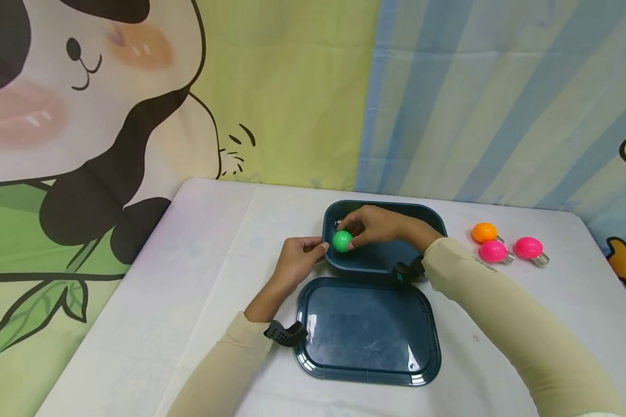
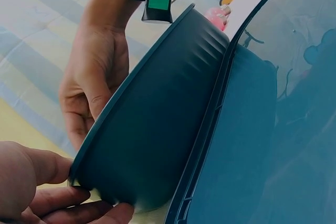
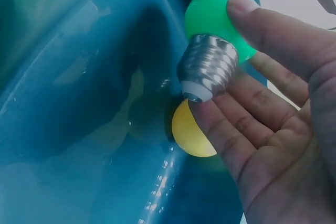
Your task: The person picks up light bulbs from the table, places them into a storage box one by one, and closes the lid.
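Observation:
A green light bulb with a silver screw base is pinched between the thumb and fingers of my right hand, over the left end of a dark blue plastic box. Behind those fingers a yellow bulb lies in the box, partly hidden in the right wrist view. My left hand grips the box's left wall near the front corner, its thumb at the rim and its fingers curled under the outside, as the left wrist view shows.
In front of the box lies its dark blue lid, close against it. To the right on the white table are an orange bulb, a pink bulb touching or near it, and another pink bulb. A printed curtain hangs behind.

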{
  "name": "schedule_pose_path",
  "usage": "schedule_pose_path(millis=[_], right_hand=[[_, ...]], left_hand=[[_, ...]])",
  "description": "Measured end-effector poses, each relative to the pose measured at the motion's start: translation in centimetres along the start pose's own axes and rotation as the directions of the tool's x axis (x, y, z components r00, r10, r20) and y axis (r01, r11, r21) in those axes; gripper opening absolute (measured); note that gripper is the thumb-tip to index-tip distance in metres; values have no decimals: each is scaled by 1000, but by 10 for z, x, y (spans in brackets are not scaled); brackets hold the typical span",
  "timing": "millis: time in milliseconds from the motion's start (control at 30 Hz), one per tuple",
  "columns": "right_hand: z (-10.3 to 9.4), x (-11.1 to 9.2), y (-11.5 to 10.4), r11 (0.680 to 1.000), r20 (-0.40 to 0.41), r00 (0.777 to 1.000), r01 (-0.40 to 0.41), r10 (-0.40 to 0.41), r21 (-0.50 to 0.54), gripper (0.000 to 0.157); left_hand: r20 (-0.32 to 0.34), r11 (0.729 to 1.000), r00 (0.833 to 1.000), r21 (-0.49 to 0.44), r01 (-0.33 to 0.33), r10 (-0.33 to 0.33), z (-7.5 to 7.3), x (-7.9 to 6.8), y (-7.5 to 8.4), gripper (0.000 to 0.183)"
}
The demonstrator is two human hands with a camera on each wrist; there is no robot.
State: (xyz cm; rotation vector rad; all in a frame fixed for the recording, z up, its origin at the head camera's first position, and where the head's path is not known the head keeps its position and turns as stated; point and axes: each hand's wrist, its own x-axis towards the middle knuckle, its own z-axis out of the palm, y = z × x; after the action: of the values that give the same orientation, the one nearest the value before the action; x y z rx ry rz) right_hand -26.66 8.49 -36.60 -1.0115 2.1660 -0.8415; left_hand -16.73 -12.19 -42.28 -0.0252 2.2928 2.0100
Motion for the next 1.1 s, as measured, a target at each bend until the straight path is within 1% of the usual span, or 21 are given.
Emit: schedule_pose_path(millis=[133,367,567,733,967,1100], right_hand=[[-1,1,-1,1000,4,1000,-9,9,-17,43],[-4,1,-1,999,9,1000,-28,28,-25,43],[-3,4,-4,998,36,999,-33,35,-45,44],[-2,7,-6,997,60,998,-23,27,-68,43],[2,9,-5,994,66,997,-20,27,-111,43],[4,10,-5,993,72,997,-10,19,-121,44]], left_hand=[[11,1000,1000,-20,-1,2,1,0,-1,31],[30,1000,999,-8,12,-12,1,-19,36,31],[26,1000,999,-4,19,-19,0,-18,37,31],[24,1000,999,4,26,-26,0,-18,36,32],[26,1000,1000,-2,1,-1,0,-21,37,31],[25,1000,1000,12,5,-6,-1,-19,34,31]])
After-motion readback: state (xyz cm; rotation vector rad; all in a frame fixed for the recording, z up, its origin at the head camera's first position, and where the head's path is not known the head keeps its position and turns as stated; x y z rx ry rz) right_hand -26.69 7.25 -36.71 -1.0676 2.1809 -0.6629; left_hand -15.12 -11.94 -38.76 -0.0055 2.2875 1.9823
